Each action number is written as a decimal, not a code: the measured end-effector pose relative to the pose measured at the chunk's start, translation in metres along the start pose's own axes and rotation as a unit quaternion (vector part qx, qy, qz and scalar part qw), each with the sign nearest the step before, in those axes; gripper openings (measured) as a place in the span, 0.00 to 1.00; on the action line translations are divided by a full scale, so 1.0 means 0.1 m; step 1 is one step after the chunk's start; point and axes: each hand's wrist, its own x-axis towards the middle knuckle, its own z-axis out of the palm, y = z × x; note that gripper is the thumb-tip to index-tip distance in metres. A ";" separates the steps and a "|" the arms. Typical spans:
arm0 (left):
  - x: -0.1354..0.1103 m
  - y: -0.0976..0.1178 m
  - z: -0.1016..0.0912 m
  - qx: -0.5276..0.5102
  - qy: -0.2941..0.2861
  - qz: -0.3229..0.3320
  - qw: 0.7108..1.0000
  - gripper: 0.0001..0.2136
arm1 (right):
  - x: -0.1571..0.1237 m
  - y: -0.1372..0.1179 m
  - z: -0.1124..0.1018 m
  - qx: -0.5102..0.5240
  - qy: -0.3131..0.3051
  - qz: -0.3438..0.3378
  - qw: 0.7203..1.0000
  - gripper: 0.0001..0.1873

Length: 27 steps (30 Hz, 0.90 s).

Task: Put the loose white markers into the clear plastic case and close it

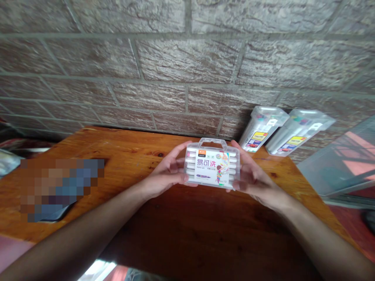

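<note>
A clear plastic marker case with a carry handle on top is held up above the table, its printed label facing me. White-barrelled markers lie in rows inside it. My left hand grips the case's left end, thumb on the front and fingers mostly hidden behind. At the right end, my right hand closes on the case in the same way. The case is upright and looks closed.
Against the brick wall at the back right stand two clear marker boxes, a left box and a right box. A dark flat device, partly pixelated, lies on the wooden table. Beyond the right edge is a glassy panel.
</note>
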 end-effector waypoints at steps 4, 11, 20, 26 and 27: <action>0.00 0.03 0.01 -0.002 -0.003 0.004 1.000 0.49 | 0.01 -0.02 0.01 -0.005 -0.010 0.000 1.000 0.59; -0.01 0.08 0.06 0.020 0.003 0.001 1.000 0.52 | 0.02 -0.03 0.03 -0.023 0.006 0.006 1.000 0.62; 0.00 0.05 0.03 0.029 -0.017 0.015 0.999 0.51 | 0.01 0.01 0.04 -0.019 0.015 0.007 1.000 0.64; 0.00 0.04 0.04 0.017 0.003 0.016 1.000 0.52 | 0.04 0.04 0.03 -0.004 0.046 -0.007 0.999 0.57; 0.01 0.04 0.04 0.016 0.008 0.015 1.000 0.52 | 0.04 0.05 0.03 0.000 0.051 -0.007 0.999 0.57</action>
